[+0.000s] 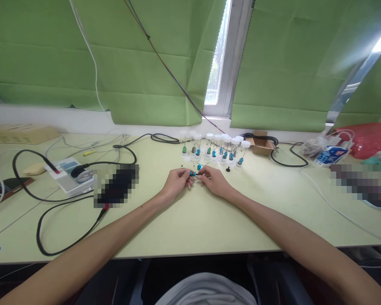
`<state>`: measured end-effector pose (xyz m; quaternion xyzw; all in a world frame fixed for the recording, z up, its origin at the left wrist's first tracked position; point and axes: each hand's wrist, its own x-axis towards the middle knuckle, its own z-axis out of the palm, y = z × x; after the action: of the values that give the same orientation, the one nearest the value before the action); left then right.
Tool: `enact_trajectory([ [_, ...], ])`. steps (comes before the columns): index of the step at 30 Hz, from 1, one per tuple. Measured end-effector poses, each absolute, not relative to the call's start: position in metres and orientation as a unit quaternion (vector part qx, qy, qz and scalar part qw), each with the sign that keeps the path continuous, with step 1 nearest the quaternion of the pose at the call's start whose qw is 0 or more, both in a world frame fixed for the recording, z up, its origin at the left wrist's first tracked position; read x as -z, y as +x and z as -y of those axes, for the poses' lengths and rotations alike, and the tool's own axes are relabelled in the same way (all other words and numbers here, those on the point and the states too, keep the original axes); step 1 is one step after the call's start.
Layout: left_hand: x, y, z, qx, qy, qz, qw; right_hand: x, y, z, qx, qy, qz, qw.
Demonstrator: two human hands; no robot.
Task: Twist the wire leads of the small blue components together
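Observation:
Near the middle of the table, my left hand (pixel 176 181) pinches a small shiny blue part (pixel 193 174) between thumb and fingers. My right hand (pixel 213 179) is closed just beside it, its fingertips at a thin dark piece (pixel 198 174) that meets the blue part. Whether the two are joined I cannot make out. Just beyond my fingers lies another small blue part (pixel 199 167) with thin wires. Several clear vials with white caps (pixel 227 139) stand behind, holding blue or green pieces with thin stems. A small black knob-like piece (pixel 228 169) rests right of my right hand.
A white power strip (pixel 70 176) with black cables sits at left, beside a blurred dark object (pixel 117 186). An open cardboard box (pixel 262 146) stands at the back. A blue-white packet (pixel 331 156), a red bag (pixel 371 140) and a phone-like device (pixel 376 203) lie at right.

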<state>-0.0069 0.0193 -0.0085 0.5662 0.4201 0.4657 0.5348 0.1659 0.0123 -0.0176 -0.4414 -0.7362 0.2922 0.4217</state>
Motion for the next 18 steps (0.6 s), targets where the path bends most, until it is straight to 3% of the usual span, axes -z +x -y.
enact_trajectory([
  [18, 0.0106, -0.0055, -0.0206, -0.476, 0.559, -0.418, 0.534, 0.0197, 0.1654, -0.0123, -0.294, -0.45, 0.727, 0.427],
])
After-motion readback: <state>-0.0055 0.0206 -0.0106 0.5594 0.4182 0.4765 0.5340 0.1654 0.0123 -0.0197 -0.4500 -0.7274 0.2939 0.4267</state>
